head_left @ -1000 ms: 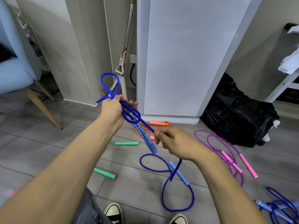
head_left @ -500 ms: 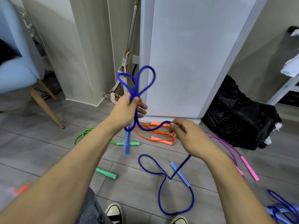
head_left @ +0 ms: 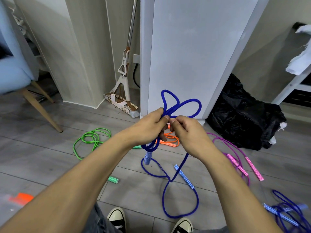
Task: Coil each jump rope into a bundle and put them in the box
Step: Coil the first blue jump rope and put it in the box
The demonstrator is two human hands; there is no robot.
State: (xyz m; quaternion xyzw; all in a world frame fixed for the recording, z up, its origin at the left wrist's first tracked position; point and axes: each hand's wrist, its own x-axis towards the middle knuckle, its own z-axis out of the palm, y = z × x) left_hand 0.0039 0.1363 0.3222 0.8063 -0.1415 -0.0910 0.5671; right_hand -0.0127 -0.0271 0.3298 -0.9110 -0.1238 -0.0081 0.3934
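My left hand (head_left: 148, 128) grips a bunch of loops of the blue jump rope (head_left: 180, 105) at chest height. Two loops stick up above my fists, and one patterned blue handle (head_left: 147, 158) hangs below the left hand. My right hand (head_left: 188, 133) pinches the same rope right beside the left thumb. The rest of the rope drops to the floor and lies in loops, with its other handle (head_left: 184, 176) on the floor. No box is in view.
On the grey floor lie a green rope (head_left: 91, 140), an orange rope (head_left: 170, 140), a purple rope with pink handles (head_left: 239, 158) and another blue rope (head_left: 286, 214) at bottom right. A black bag (head_left: 244, 118), a mop (head_left: 124, 81) and a chair leg (head_left: 40, 108) stand nearby.
My right hand has come up to meet the left and added another loop to the bundle. Both hands have shifted right. Less rope lies loose on the floor.
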